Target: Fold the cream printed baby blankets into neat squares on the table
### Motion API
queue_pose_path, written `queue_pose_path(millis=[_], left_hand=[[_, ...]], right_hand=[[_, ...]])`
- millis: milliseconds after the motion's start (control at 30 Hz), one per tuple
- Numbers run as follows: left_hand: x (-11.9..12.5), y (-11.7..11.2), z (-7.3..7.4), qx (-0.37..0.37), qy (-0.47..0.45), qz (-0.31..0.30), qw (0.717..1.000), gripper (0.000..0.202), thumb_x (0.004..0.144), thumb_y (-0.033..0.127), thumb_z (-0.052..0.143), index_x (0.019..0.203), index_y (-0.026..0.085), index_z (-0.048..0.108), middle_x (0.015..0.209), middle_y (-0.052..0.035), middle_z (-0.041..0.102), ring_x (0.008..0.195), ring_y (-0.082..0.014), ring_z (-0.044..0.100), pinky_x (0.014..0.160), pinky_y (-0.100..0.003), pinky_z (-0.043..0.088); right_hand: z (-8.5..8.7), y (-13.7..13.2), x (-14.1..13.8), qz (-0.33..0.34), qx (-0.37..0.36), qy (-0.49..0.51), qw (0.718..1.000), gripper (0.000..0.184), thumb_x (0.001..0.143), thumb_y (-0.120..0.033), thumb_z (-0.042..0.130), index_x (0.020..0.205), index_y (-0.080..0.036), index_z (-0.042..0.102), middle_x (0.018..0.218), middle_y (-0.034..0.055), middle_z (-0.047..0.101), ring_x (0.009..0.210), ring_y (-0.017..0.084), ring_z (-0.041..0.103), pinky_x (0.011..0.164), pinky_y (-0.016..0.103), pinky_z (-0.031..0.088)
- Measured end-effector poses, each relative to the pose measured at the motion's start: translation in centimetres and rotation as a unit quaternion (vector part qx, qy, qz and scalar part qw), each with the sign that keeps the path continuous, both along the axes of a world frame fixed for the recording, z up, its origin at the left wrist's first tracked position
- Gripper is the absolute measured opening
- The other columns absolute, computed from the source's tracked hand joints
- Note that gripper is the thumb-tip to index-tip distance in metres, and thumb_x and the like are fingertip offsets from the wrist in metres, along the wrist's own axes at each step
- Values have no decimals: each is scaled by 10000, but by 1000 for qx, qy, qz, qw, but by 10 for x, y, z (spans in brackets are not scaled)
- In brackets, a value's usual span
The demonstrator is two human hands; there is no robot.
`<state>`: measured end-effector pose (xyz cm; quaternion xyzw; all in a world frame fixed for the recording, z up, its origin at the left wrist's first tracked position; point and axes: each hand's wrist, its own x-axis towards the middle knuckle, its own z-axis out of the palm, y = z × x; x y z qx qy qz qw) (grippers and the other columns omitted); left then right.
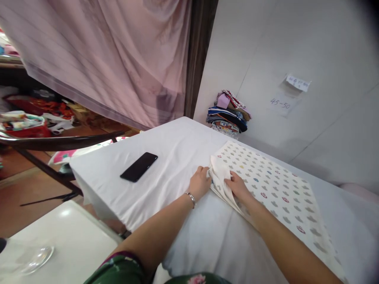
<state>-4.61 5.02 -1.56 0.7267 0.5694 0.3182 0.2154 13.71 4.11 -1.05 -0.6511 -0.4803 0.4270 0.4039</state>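
Note:
A white cloth (268, 173) with grey, red, blue and yellow printed motifs lies spread over the right part of the table. Its near left corner is lifted and turned over. My left hand (200, 182), with a silver bracelet at the wrist, pinches the cloth at that corner. My right hand (239, 187) grips the turned-up flap a little to the right, fingers partly hidden by the fabric. To the left of both hands lies a black phone (139, 167), untouched.
A white sheet covers the table (174, 157). Behind its far edge rises a stack of folded clothes (227, 114) against the wall. A pink curtain (133, 51) hangs at the far left. A dark chair (59, 142) and a white surface (68, 244) stand at the left.

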Motion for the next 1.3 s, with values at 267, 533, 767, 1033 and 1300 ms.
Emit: queue_pose_path(millis=[267,533,767,1033,1300], left_hand=[[2,-4,2,126,137,-141,972,329,780,127,420,1078,214,532,1194,-43,493,982,-197,470,822,-316,408],[-1,5,-2,74,132,-161,975,220,663,67,446,821,193,534,902,-31,584,833,-167,528,686,-260,407],[-7,4,4,33,73,-94,992,195,701,109,417,841,209,509,860,0,584,736,-136,548,640,-240,392],[-8,2,6,19,66,-46,997,168,735,132,436,844,211,538,932,-12,560,773,-122,554,653,-220,392],[-5,0,10,-69,56,-2,996,166,753,187,471,893,224,552,760,-4,636,712,-155,588,612,-236,380]], right_hand=[[12,37,-15,-21,-26,128,991,265,615,-301,622,836,-156,593,639,32,645,589,188,596,538,283,467],[70,31,16,-45,219,-18,974,355,705,-415,562,955,-168,606,810,27,663,708,181,586,644,273,461],[57,10,-9,165,230,-348,894,223,759,-264,478,873,-198,657,897,40,667,832,190,590,753,270,415],[12,-2,-36,204,139,-355,901,181,776,-256,449,694,-197,598,585,-21,566,535,115,472,527,211,315],[16,-10,-38,203,139,-324,914,184,795,-289,438,779,-204,600,577,-36,547,512,107,451,530,214,314]])
